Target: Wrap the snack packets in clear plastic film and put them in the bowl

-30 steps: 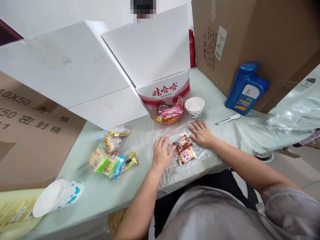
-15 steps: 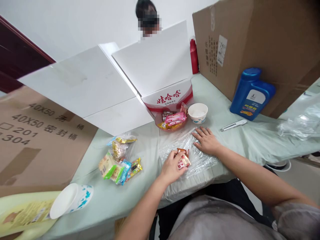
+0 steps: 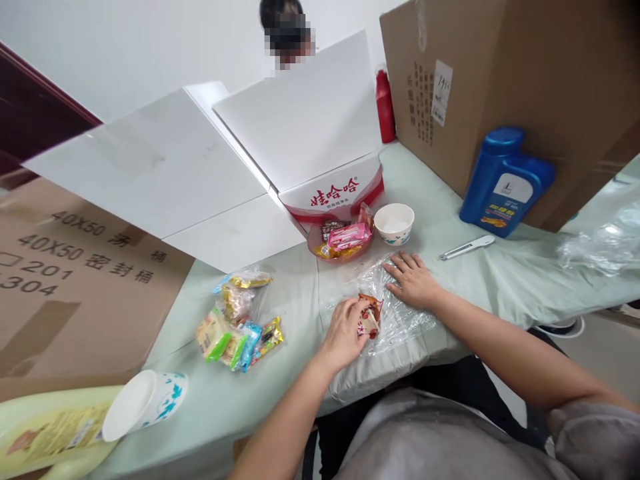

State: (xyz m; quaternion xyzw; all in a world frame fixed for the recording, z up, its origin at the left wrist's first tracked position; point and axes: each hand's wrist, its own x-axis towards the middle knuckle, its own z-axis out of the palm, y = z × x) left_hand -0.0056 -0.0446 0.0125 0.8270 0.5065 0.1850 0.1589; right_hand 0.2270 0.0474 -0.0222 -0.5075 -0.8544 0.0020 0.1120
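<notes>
My left hand (image 3: 344, 333) is closed on a small red and cream snack packet (image 3: 369, 319), just above a sheet of clear plastic film (image 3: 400, 327). Its fingers hide part of the packet. On the film's right side my right hand (image 3: 413, 280) lies flat with the fingers spread. Left of my left hand, several wrapped snacks (image 3: 240, 340) lie in a loose group on the table. Beyond my hands, a clear pinkish bowl (image 3: 345, 257) holds more wrapped snacks, pink ones on top. A white paper bowl (image 3: 395, 223) stands beside it.
A white box-cutter (image 3: 467, 247) lies right of my right hand, before a blue jug (image 3: 505, 183) and a large carton (image 3: 500, 80). White box panels (image 3: 300, 113) rise at the back. A tilted paper cup (image 3: 145, 403) touches a yellow bottle (image 3: 55, 427) at left. A person (image 3: 285, 33) is behind the panels.
The packet has turned in my left hand and now shows more of its red side. My right hand stays flat on the film. The view has shifted slightly.
</notes>
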